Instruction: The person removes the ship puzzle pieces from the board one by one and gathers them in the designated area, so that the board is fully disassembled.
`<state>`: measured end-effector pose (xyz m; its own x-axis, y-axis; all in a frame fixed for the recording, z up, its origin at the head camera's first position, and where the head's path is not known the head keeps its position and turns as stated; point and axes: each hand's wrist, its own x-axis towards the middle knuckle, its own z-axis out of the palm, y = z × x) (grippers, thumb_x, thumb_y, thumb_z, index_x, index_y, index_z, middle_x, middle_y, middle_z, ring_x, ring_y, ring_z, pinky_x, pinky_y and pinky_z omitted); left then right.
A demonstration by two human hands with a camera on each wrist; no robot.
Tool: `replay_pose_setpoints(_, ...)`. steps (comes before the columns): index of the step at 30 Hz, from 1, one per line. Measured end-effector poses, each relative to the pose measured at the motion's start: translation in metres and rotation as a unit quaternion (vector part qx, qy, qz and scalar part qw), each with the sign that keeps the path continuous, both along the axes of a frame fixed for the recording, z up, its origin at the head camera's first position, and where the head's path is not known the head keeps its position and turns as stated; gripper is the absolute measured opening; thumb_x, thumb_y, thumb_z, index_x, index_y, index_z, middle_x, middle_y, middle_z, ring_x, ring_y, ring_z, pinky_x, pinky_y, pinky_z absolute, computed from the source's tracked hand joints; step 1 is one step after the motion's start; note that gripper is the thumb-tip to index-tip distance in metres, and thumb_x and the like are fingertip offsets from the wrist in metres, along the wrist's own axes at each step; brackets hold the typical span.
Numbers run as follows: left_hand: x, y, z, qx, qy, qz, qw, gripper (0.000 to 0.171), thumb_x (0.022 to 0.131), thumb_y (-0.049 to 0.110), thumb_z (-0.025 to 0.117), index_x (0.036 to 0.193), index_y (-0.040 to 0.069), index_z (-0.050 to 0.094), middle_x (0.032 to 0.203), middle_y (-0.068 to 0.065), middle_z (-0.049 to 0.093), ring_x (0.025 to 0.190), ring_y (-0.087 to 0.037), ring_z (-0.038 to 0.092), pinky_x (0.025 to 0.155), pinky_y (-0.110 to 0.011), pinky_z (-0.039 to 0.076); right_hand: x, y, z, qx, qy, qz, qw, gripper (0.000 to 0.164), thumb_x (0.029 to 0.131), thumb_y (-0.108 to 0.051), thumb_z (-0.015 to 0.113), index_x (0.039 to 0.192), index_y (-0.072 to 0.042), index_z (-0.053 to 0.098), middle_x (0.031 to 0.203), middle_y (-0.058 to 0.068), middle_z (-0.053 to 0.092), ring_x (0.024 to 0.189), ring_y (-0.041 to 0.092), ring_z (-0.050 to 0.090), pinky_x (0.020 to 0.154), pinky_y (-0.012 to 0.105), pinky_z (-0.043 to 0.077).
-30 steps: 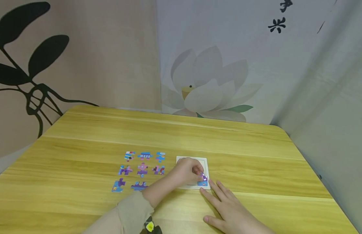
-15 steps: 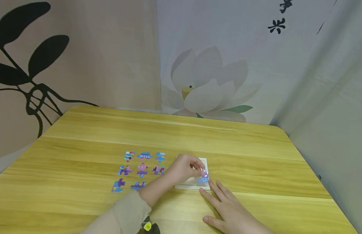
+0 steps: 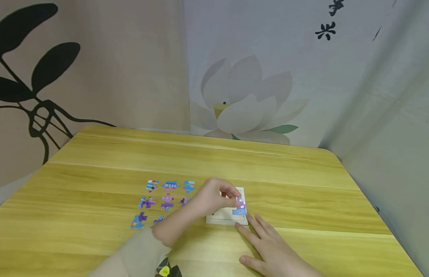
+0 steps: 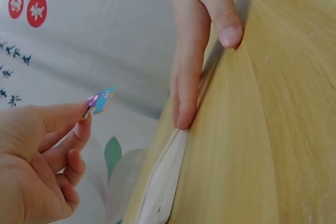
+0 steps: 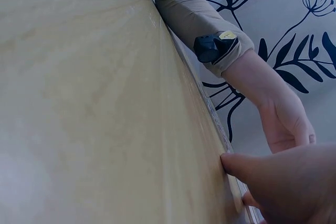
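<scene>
My left hand [image 3: 212,197] pinches a purple and blue jigsaw piece [image 3: 239,210] between thumb and fingertips, above the pale puzzle tray [image 3: 218,222]. In the left wrist view the jigsaw piece [image 4: 101,101] is plainly lifted clear of the tray [image 4: 164,182]. My right hand [image 3: 271,244] lies on the table with its fingers straight. Its fingertips touch the tray's near right corner. Part of the tray is hidden behind the left hand.
Left of the tray, several loose jigsaw pieces [image 3: 167,201] lie in rows on the wooden table [image 3: 287,181]. The left forearm [image 3: 180,223] partly covers the nearer ones. A printed curtain [image 3: 148,57] hangs behind the table.
My left hand has lifted the jigsaw piece from the tray's lower right corner, moving up and slightly left. The right hand stays at the tray's corner.
</scene>
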<state>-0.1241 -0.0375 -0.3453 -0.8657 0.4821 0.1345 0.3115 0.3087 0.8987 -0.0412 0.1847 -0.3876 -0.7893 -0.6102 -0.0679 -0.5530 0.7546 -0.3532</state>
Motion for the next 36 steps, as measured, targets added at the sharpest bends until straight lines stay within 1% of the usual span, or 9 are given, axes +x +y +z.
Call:
replay_pose_setpoints(3, 0.003, -0.004, 0.003, 0.004, 0.000, -0.006, 1.0000, 0.007, 0.080, 0.012, 0.078, 0.086, 0.011, 0.074, 0.075, 0.008, 0.065, 0.071, -0.015, 0.053, 0.060, -0.023, 0.044, 0.000, 0.000, 0.000, 0.004, -0.005, -0.001, 1.000, 0.070, 0.094, -0.062, 0.042, 0.149, -0.020, 0.035, 0.156, 0.016, 0.018, 0.139, 0.042, 0.015, 0.103, 0.063, 0.023)
replay_pose_setpoints(9, 0.011, -0.013, 0.008, 0.001, -0.025, -0.001, 0.9997, 0.007, 0.080, 0.015, 0.078, 0.087, 0.014, 0.074, 0.076, 0.007, 0.065, 0.073, -0.016, 0.053, 0.056, -0.023, 0.041, 0.000, 0.000, 0.001, 0.010, -0.008, -0.002, 1.000, 0.071, 0.093, -0.063, 0.041, 0.150, -0.022, 0.034, 0.156, 0.015, 0.019, 0.140, 0.041, 0.015, 0.102, 0.063, 0.025)
replay_pose_setpoints(13, 0.015, -0.019, 0.010, 0.000, -0.031, -0.001, 0.9995, 0.009, 0.080, 0.015, 0.078, 0.087, 0.012, 0.075, 0.077, 0.006, 0.065, 0.074, -0.017, 0.052, 0.054, -0.023, 0.040, 0.000, -0.001, 0.001, 0.017, -0.003, -0.003, 1.000, 0.071, 0.093, -0.064, 0.040, 0.150, -0.022, 0.034, 0.156, 0.014, 0.019, 0.140, 0.040, 0.016, 0.103, 0.062, 0.025)
replay_pose_setpoints(18, 0.018, -0.029, 0.011, 0.002, -0.037, 0.000, 0.9993, 0.009, 0.080, 0.014, 0.078, 0.088, 0.010, 0.075, 0.076, 0.005, 0.065, 0.072, -0.017, 0.051, 0.054, -0.023, 0.039, 0.000, -0.002, 0.003, 0.015, -0.009, -0.002, 1.000, 0.071, 0.093, -0.063, 0.041, 0.150, -0.022, 0.034, 0.156, 0.016, 0.019, 0.139, 0.042, 0.016, 0.102, 0.064, 0.024)
replay_pose_setpoints(24, 0.022, -0.045, 0.009, -0.007, -0.039, 0.008, 0.9992, 0.010, 0.080, 0.015, 0.078, 0.088, 0.010, 0.075, 0.076, 0.005, 0.066, 0.072, -0.017, 0.052, 0.054, -0.023, 0.039, 0.000, -0.002, 0.005, 0.023, -0.026, -0.007, 0.999, 0.072, 0.092, -0.066, 0.038, 0.151, -0.024, 0.031, 0.157, 0.015, 0.016, 0.140, 0.041, 0.013, 0.103, 0.064, 0.022)
replay_pose_setpoints(27, 0.024, -0.053, 0.008, -0.010, -0.040, 0.012, 0.9991, 0.013, 0.079, 0.017, 0.079, 0.088, 0.009, 0.075, 0.076, 0.004, 0.065, 0.072, -0.018, 0.052, 0.055, -0.024, 0.040, 0.000, -0.001, 0.005, 0.022, -0.023, -0.006, 0.999, 0.072, 0.093, -0.065, 0.039, 0.150, -0.023, 0.032, 0.156, 0.016, 0.016, 0.140, 0.041, 0.013, 0.103, 0.064, 0.022)
replay_pose_setpoints(30, 0.026, -0.062, 0.007, -0.016, -0.039, 0.019, 0.9989, 0.015, 0.078, 0.019, 0.080, 0.088, 0.009, 0.074, 0.076, 0.004, 0.066, 0.074, -0.019, 0.051, 0.061, -0.027, 0.042, 0.000, -0.001, 0.005, 0.022, -0.019, -0.006, 1.000, 0.072, 0.093, -0.065, 0.039, 0.150, -0.022, 0.033, 0.156, 0.016, 0.017, 0.139, 0.042, 0.014, 0.103, 0.064, 0.023)
replay_pose_setpoints(33, 0.027, -0.070, 0.005, -0.019, -0.038, 0.024, 0.9988, 0.014, 0.077, 0.019, 0.081, 0.086, 0.010, 0.074, 0.077, 0.005, 0.067, 0.074, -0.019, 0.051, 0.062, -0.028, 0.042, 0.000, -0.001, 0.005, 0.023, -0.018, -0.005, 1.000, 0.072, 0.093, -0.065, 0.039, 0.150, -0.022, 0.033, 0.156, 0.017, 0.017, 0.139, 0.042, 0.015, 0.103, 0.064, 0.023)
replay_pose_setpoints(36, 0.027, -0.077, 0.003, -0.020, -0.040, 0.027, 0.9986, 0.012, 0.077, 0.018, 0.081, 0.084, 0.011, 0.074, 0.076, 0.004, 0.067, 0.072, -0.019, 0.052, 0.061, -0.027, 0.043, 0.000, -0.001, 0.005, 0.022, -0.017, -0.004, 1.000, 0.072, 0.093, -0.064, 0.039, 0.150, -0.021, 0.033, 0.156, 0.017, 0.018, 0.139, 0.042, 0.015, 0.103, 0.063, 0.023)
